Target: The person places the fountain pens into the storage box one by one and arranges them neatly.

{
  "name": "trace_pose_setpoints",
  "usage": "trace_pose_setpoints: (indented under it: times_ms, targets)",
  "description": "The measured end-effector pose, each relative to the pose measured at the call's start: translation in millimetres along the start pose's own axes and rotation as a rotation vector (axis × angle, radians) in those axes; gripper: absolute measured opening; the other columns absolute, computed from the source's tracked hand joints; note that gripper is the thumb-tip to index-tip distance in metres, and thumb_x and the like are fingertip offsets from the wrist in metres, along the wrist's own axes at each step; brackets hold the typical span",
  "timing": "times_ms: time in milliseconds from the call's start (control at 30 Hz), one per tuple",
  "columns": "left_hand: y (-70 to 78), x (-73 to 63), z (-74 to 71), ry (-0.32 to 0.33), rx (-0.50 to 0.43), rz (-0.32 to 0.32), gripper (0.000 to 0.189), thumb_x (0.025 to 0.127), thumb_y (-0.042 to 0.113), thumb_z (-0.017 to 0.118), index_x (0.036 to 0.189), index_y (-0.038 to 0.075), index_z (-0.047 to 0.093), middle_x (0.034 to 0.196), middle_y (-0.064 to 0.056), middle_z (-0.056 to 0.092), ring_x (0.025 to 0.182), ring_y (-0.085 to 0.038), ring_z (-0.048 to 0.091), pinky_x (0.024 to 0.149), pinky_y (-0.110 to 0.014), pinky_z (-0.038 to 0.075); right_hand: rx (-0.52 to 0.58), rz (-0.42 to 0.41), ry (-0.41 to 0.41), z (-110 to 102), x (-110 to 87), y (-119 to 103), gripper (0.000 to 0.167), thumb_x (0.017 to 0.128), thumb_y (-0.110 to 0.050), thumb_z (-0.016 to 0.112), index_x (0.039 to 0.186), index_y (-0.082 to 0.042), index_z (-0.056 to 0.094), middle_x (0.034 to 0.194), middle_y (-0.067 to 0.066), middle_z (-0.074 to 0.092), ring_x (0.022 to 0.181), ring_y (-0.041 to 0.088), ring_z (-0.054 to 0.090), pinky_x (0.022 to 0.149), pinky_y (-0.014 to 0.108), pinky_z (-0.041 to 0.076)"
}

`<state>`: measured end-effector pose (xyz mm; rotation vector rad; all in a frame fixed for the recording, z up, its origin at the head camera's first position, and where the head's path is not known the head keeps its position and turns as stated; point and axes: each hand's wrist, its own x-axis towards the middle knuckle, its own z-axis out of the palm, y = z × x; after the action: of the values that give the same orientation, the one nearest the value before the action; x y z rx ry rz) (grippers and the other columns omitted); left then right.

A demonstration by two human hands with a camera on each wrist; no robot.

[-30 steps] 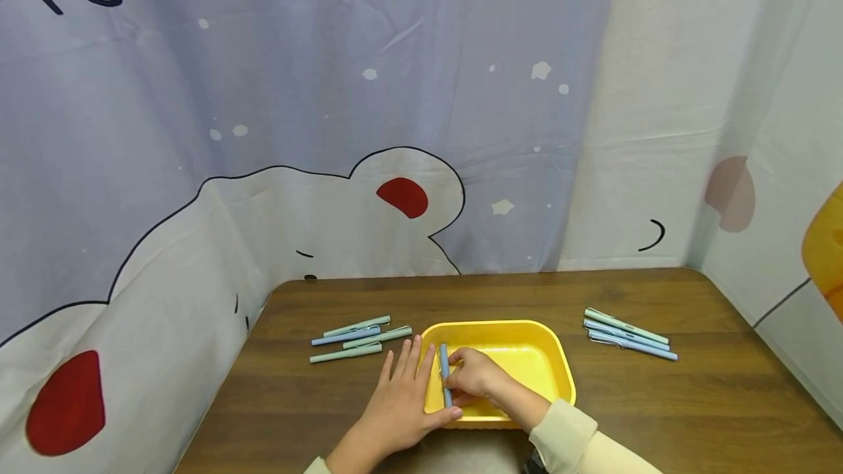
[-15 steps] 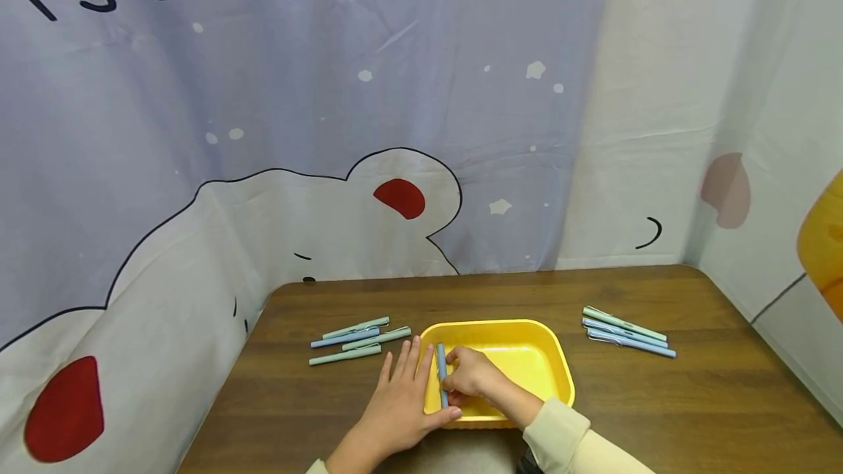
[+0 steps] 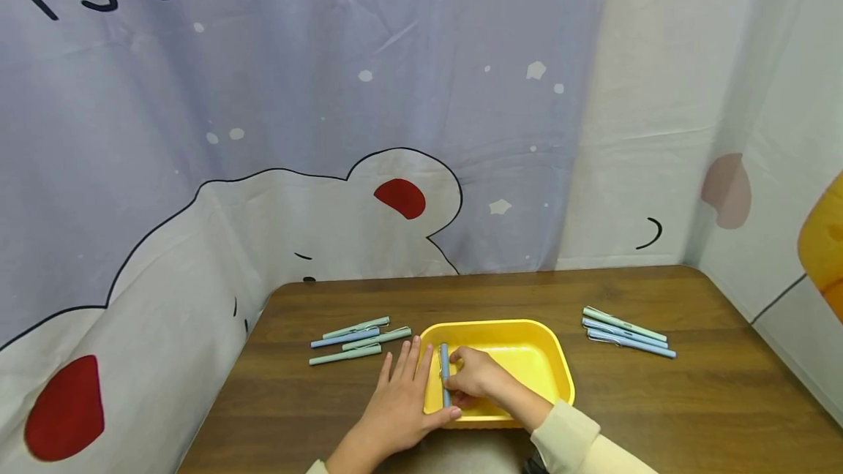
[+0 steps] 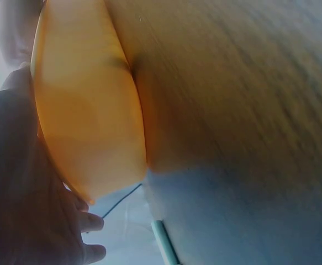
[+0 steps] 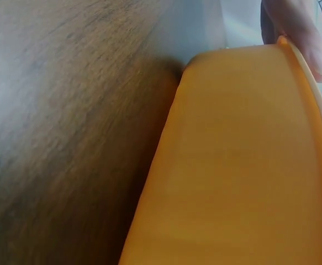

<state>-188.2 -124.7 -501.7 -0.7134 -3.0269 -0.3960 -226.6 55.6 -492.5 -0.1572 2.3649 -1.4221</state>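
In the head view, my right hand (image 3: 476,376) reaches into the yellow tray (image 3: 560,357) and pinches a blue pen (image 3: 445,366). The pen stands lengthwise along the tray's left side, its clip facing left. My left hand (image 3: 400,402) lies with straight, spread fingers over the left rim, the thumb across the near left corner. In the left wrist view the left hand (image 4: 25,193) appears dark beside the tray's outer wall (image 4: 89,110). Only the tray's outer wall (image 5: 243,160) and part of a hand (image 5: 299,33) show in the right wrist view; the pen is hidden there.
Left of the tray, green pens (image 3: 345,354) and a blue pen (image 3: 345,337) lie on the wooden table (image 3: 514,295). Another small group, with a green pen (image 3: 626,324) and two blue pens (image 3: 632,343), lies to the right. A printed curtain (image 3: 296,93) hangs behind.
The blue pen in my right hand shifts slightly right within the tray since half a second ago. My left hand stays in place.
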Motion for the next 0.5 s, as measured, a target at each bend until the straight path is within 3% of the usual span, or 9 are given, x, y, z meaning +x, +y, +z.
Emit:
trace_pose_setpoints:
  times_ms: [233, 500]
  targets:
    - [0.8, 0.7, -0.5, 0.020, 0.006, 0.012, 0.104, 0.091, 0.076, 0.050, 0.161, 0.005, 0.022, 0.168, -0.019, 0.013, 0.154, -0.039, 0.016, 0.119, -0.066, 0.016, 0.011, -0.033, -0.019, -9.0, -6.8, 4.2, 0.049, 0.084, 0.002, 0.071, 0.129, 0.013, 0.053, 0.078, 0.011, 0.067, 0.059, 0.020, 0.068, 0.056, 0.035, 0.059]
    - [1.1, 1.6, -1.4, 0.007, 0.009, -0.003, 0.104, 0.091, 0.076, 0.050, 0.162, 0.006, 0.021, 0.168, -0.018, 0.013, 0.155, -0.038, 0.015, 0.119, -0.065, 0.015, -0.122, -0.090, -0.008, -24.6, -17.3, 3.8, 0.048, 0.086, -0.008, 0.076, 0.128, 0.007, 0.058, 0.083, 0.004, 0.066, 0.064, 0.018, 0.064, 0.060, 0.030, 0.052]
